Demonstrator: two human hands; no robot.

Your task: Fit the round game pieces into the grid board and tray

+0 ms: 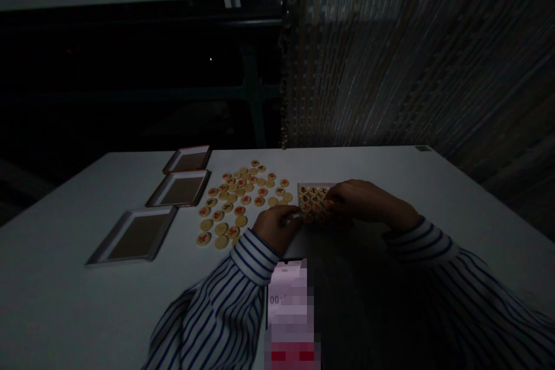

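Observation:
A shallow tray-like box [300, 186] stands right of the table's middle, holding rows of round wooden Chinese chess pieces [315, 199] with red or black characters. My left hand [277, 225] is closed at the box's near left corner, its fingertips gripping the edge there. Reaching over the right part of the box, my right hand [362, 199] has its fingers pressed together down among the pieces. What those fingertips pinch is hidden, and the hand covers that side of the box. Many loose Chinese chess pieces [232, 198] lie scattered left of the box, some face up, others blank side up.
On the left of the white table [65, 231] lie three shallow open trays [160, 237], [205, 184], [208, 153] in a line running away from me. A phone [288, 286] with a lit screen lies between my forearms. A bead curtain [390, 58] hangs beyond the table's far edge.

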